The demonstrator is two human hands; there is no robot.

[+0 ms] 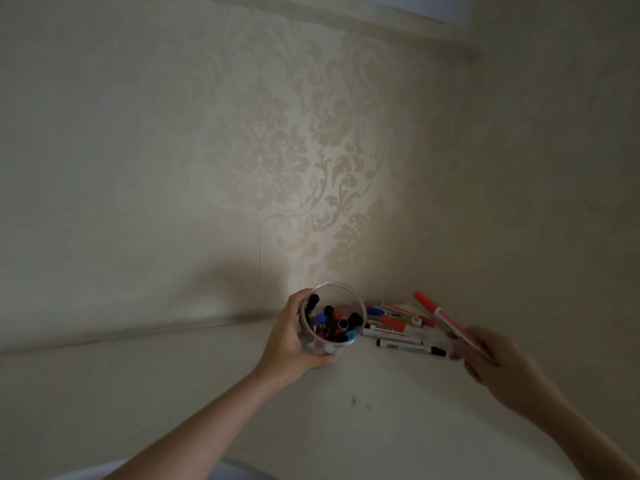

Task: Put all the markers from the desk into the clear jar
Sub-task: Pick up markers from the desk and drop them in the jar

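The clear jar (332, 317) stands on the pale desk (207, 393) near the wall, with several black, blue and red capped markers upright inside. My left hand (291, 337) wraps around its left side. My right hand (498, 365) is to the right and holds a red marker (441, 318), cap end pointing up and left, lifted above the desk. A pile of several loose markers (398, 327), white-bodied with red, blue and black caps, lies on the desk between the jar and my right hand.
A wall with cream damask wallpaper (311, 150) rises right behind the desk and meets a side wall (554, 168) at the corner on the right. A few small dark specks (353, 400) mark the desk in front.
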